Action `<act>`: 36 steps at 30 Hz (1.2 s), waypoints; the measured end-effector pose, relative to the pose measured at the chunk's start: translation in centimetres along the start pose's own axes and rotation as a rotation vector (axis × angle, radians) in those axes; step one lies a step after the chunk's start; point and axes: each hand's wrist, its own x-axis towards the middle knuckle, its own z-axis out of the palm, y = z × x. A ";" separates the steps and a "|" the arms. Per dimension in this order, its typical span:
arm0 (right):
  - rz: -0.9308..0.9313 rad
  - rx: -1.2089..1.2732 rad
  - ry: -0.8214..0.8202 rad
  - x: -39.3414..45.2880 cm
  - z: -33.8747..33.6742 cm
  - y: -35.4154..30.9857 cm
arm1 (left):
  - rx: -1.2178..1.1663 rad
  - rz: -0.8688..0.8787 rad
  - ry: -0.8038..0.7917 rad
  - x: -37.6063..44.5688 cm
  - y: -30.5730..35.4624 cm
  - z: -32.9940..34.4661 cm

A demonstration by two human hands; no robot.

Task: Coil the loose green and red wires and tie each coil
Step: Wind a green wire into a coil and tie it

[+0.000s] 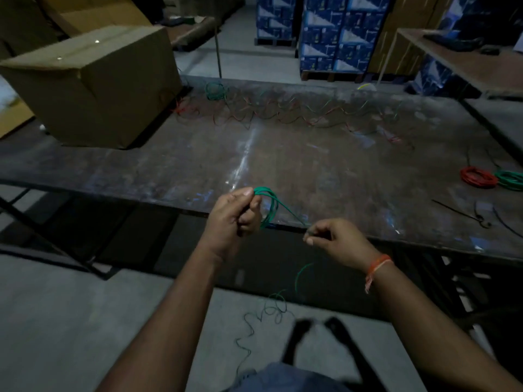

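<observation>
A small green coil point(267, 206) of a few loops is being pinched at its top by the left hand point(236, 219), just in front of the near edge of the table point(311, 165). From the coil one strand of green wire point(291, 215) is being led to the right hand point(336, 240), where it is being held between curled fingertips; below that hand the loose green tail point(271, 309) is hanging down and is lying in irregular curls on the floor. The likely danger is judged to be this tail: its curls are crossing each other, so a knot could be pulled tight when more wire is being drawn up. The loops in the left hand are being kept only by a pinch, so they could spring open or slip if the grip is being relaxed. Well apart, at the right of the table, a finished red coil point(478, 176) and a finished green coil point(510, 179) are lying side by side, touching or nearly touching. Far across the table, loose red and green wires point(283, 111) are lying tangled together beside a cardboard box point(93, 83), and they could be dragged if they are being caught.
</observation>
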 end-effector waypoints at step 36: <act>-0.322 0.813 -0.429 -11.2 -5.4 4.1 | 0.379 0.071 0.112 -8.5 -6.5 16.3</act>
